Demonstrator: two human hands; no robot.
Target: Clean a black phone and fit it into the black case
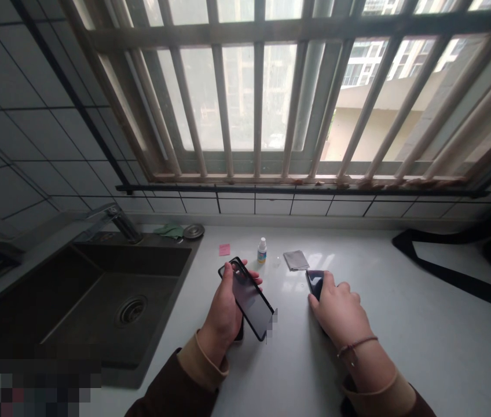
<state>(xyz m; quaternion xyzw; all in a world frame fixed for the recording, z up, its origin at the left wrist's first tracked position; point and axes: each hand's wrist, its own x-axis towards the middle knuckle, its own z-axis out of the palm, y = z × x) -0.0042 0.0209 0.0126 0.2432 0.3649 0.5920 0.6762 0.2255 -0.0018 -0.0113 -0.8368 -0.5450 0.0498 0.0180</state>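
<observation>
- Here's the left hand (223,307), half-curled, thumb over the front and fingers behind, gripping a phone case (252,298) tilted above the counter (289,376).
- It looks light, with a slightly springy rim; the dark edges seem the place to pinch.
- Over to the right, the right hand (343,307) curls around a phone (315,281) near the folded cloth (296,260), thumb at its side, lower end hidden.
- That one looks heavier, stiff, slick and breakable: best held by both long edges, off the glass.
</observation>
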